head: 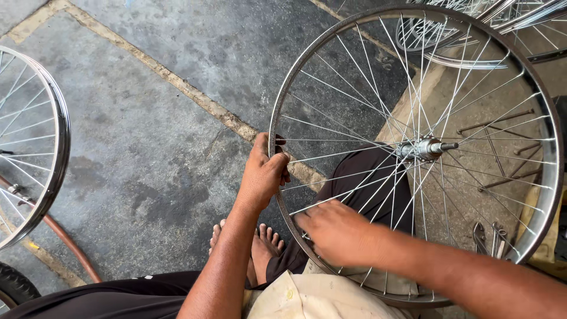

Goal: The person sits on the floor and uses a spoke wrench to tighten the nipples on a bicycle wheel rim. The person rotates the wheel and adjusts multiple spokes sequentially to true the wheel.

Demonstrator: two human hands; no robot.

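Fingers of left hand (263, 174) grip wheel rim (277, 127); right hand (336, 233) pinches spokes (354, 183)

Lighting: even, soft daylight, bright without harsh shadows. Glare: mild glints on the chrome wheel rim (549, 177). Focus: sharp overall; right hand (339, 233) slightly motion-blurred; edges bow slightly.

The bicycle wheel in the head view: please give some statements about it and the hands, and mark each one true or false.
1. The left hand grips the rim of the bicycle wheel. True.
2. The right hand is at the axle. False: it is low among the spokes near the rim.
3. A tyre is on this wheel. False: the rim is bare metal.
4. Another spoked wheel is at the left edge. True.
5. The person's feet are bare. True.
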